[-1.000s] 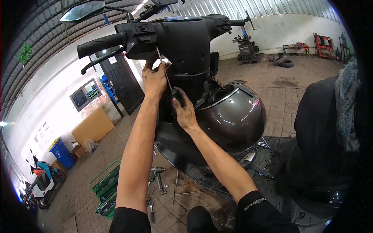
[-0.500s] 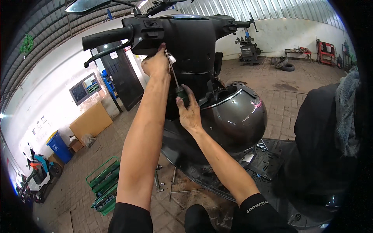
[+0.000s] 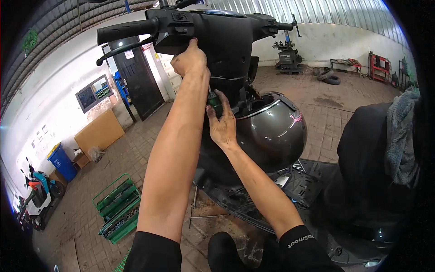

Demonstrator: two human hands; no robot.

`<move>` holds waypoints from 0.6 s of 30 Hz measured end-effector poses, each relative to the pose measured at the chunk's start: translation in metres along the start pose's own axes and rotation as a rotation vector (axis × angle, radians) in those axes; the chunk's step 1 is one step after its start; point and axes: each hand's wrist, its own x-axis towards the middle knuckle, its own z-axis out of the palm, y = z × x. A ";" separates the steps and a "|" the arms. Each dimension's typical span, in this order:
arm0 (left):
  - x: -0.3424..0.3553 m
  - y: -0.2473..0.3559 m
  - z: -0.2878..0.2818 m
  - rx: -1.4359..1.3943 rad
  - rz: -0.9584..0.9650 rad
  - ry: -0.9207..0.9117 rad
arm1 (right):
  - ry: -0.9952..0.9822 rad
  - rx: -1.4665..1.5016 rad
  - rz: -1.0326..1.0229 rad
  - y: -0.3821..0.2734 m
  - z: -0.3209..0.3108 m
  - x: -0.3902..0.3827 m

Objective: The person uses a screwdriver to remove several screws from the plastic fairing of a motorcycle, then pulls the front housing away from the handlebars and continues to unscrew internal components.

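Note:
My right hand [image 3: 223,128] is wrapped round the dark green handle of a screwdriver [image 3: 215,104], held upright beside the scooter's black steering column. Most of its shaft is hidden behind my left wrist. Higher up, my left hand [image 3: 190,61] is closed against the underside of the black handlebar cover [image 3: 222,38], below the left grip [image 3: 127,32]. Its fingers curl away from view, so what they hold is hidden. Below and right of my right hand is the glossy dark grey front body [image 3: 276,136] of the scooter, with an opening at its top.
A brake lever [image 3: 124,51] juts out at the left. On the brick floor stands an open green toolbox [image 3: 118,206] with sockets, near a thin metal rod [image 3: 208,216]. Loose parts lie on the footboard [image 3: 312,179]. A grey towel [image 3: 401,136] hangs over the black seat [image 3: 362,136].
My left hand and forearm have shifted slightly right and up in view, now covering most of the screwdriver shaft. My right hand keeps its grip on the handle. The view has tilted a little.

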 end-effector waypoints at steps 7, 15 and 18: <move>-0.034 0.025 -0.055 -0.353 0.130 -0.326 | -0.007 0.333 0.378 -0.059 -0.060 -0.053; -0.096 0.014 -0.133 -0.091 -0.072 -0.786 | 0.050 0.228 0.483 -0.091 -0.161 -0.099; -0.120 0.013 -0.151 0.038 -0.332 -0.816 | -0.060 -0.246 0.362 -0.090 -0.177 -0.121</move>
